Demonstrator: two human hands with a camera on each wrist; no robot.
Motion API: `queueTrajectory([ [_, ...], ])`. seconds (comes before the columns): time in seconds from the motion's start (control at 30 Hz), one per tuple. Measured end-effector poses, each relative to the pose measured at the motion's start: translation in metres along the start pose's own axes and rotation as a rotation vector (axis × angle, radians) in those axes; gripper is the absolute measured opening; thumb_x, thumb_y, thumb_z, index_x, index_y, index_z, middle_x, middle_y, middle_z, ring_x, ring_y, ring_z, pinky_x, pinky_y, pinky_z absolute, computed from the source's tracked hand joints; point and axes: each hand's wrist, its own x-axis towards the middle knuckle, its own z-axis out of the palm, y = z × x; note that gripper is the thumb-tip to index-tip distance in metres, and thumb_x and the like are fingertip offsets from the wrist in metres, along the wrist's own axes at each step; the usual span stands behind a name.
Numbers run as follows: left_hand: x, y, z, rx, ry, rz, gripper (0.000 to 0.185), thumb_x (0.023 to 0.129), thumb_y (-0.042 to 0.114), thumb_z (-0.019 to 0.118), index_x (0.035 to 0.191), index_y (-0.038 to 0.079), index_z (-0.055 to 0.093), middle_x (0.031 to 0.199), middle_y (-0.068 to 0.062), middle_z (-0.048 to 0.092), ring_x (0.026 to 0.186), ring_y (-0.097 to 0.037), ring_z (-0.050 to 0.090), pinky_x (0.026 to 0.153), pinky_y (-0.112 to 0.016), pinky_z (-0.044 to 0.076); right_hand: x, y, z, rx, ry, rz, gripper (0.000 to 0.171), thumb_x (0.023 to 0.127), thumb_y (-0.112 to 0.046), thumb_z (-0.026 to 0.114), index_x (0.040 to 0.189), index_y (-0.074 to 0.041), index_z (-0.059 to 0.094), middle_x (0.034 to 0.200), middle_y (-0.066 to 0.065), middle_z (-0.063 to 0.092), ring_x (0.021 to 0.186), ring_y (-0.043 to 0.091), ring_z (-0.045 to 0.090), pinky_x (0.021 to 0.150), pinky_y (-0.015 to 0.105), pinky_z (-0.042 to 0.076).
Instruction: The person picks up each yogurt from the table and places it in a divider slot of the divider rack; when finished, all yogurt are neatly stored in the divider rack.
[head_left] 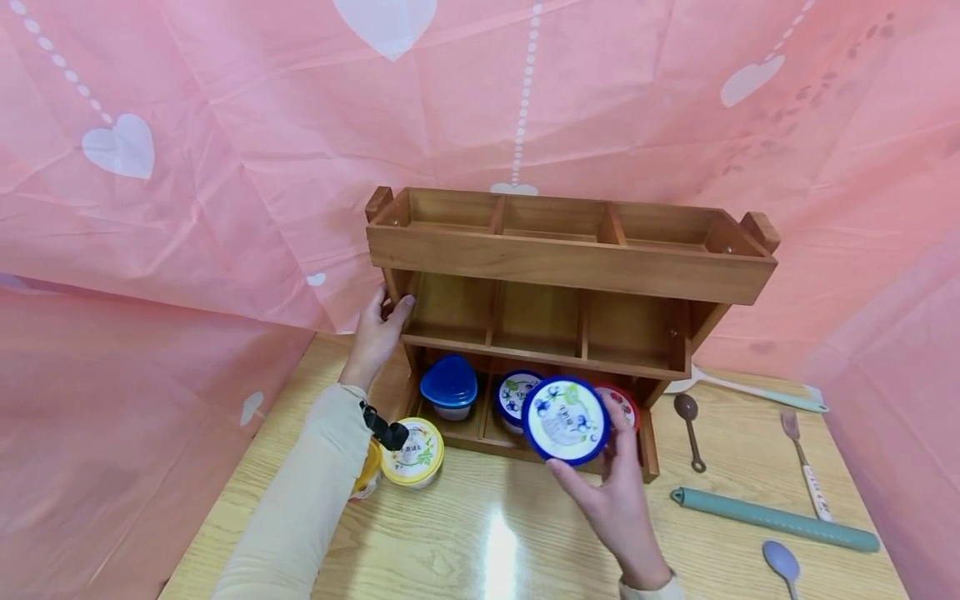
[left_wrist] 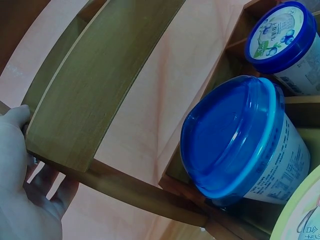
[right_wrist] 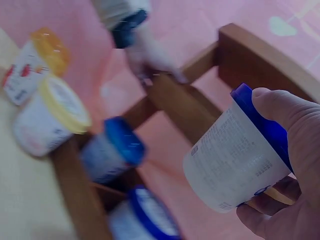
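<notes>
Three tiers make up the wooden rack [head_left: 570, 267] standing at the twelve o'clock end of the bench [head_left: 480, 542], against a pink heart-printed sheet [head_left: 225, 167]. The left hand [head_left: 377, 327] grips the rack's left upright at about ten o'clock, fingers curled round the wood. The right hand [head_left: 611, 492], near six o'clock of the rack, is clamped on a blue-lidded tub [head_left: 566, 419], thumb and fingers wrapped round its lid and side, holding it lid-forward just in front of the bottom tier. In that bottom tier sit a tub with a plain blue lid [head_left: 448, 387] at the left, a blue-rimmed printed tub [head_left: 513, 398] in the middle, and a red-lidded tub [head_left: 624, 405] partly hidden behind the held one. On the bench at eight o'clock of the rack stands a yellow-lidded tub [head_left: 414, 452], with an orange-lidded one [head_left: 367, 471] just beside it under the left sleeve. At three to four o'clock lie a teal rolling pin [head_left: 772, 518], a white spatula [head_left: 750, 390], a fork [head_left: 802, 462], a brown spoon [head_left: 688, 427] and a lilac spoon [head_left: 782, 563].
</notes>
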Motion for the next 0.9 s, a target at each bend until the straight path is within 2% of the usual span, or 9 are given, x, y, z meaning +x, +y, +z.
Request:
queueTrajectory([
  [0.1, 0.000, 0.001, 0.000, 0.003, -0.001, 0.001, 0.054, 0.100, 0.036, 0.056, 0.149, 0.021, 0.039, 0.146, -0.014, 0.049, 0.130, -0.033, 0.053, 0.108, -0.049, 0.045, 0.008, -0.015, -0.014, 0.026, 0.040, -0.018, 0.103, 0.073, 0.013, 0.079, 0.155, -0.016, 0.022, 0.149, 0.002, 0.033, 0.125, 0.012, 0.045, 0.100, 0.008, 0.041],
  [0.23, -0.001, 0.002, 0.000, -0.001, -0.001, 0.007, 0.053, 0.100, 0.036, 0.056, 0.149, 0.021, 0.039, 0.145, -0.014, 0.050, 0.129, -0.033, 0.053, 0.107, -0.050, 0.045, 0.018, -0.031, -0.030, 0.078, 0.084, -0.035, 0.102, 0.074, 0.017, 0.075, 0.154, -0.020, 0.022, 0.148, 0.001, 0.032, 0.130, 0.015, 0.041, 0.103, 0.007, 0.038],
  [0.53, -0.001, 0.002, 0.001, 0.006, 0.002, 0.013, 0.052, 0.101, 0.034, 0.056, 0.148, 0.020, 0.040, 0.146, -0.013, 0.049, 0.130, -0.033, 0.052, 0.108, -0.049, 0.044, 0.046, -0.048, -0.054, 0.146, 0.143, -0.169, 0.099, 0.075, 0.022, 0.070, 0.153, -0.016, 0.023, 0.146, 0.007, 0.034, 0.130, 0.022, 0.041, 0.104, 0.010, 0.039],
  [0.9, -0.003, 0.003, 0.000, 0.011, -0.004, 0.009, 0.053, 0.101, 0.035, 0.054, 0.149, 0.021, 0.038, 0.148, -0.012, 0.047, 0.133, -0.034, 0.050, 0.110, -0.050, 0.042, 0.063, -0.046, -0.063, 0.086, 0.161, -0.118, 0.096, 0.078, 0.011, 0.075, 0.152, -0.023, 0.024, 0.149, 0.003, 0.031, 0.133, 0.021, 0.037, 0.103, 0.010, 0.039],
])
